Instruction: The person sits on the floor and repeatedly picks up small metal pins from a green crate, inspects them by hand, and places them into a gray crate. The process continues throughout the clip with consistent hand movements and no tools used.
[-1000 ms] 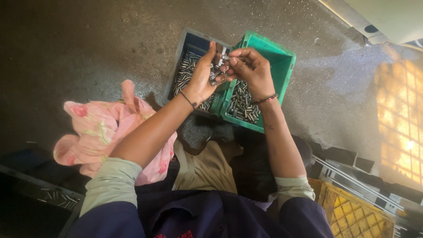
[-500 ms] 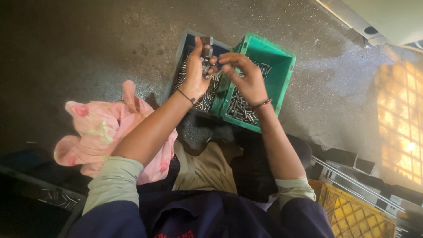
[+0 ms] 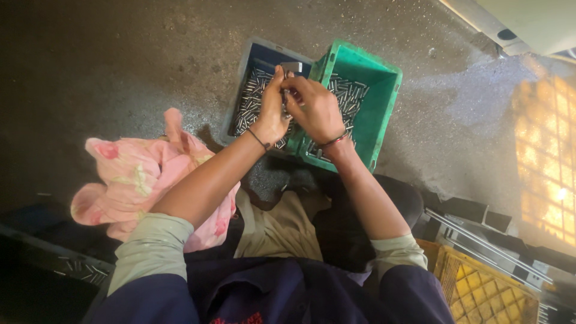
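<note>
Both the left hand [image 3: 271, 111] and the right hand [image 3: 316, 108] pinch one small metal piece [image 3: 290, 68] above the blue crate [image 3: 259, 54] and green crate [image 3: 384, 114], each holding many loose steel pins [image 3: 348, 93].

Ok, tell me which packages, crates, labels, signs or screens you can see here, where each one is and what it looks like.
No labels, signs or screens show; only containers.
Green crate: on the floor under the right hand, rectangular plastic, holding small metal pins.
Blue crate: beside the green one, under the left hand, rectangular, dark blue, also holding pins.
Yellow crate: bottom right corner, lattice-walled plastic.
</note>
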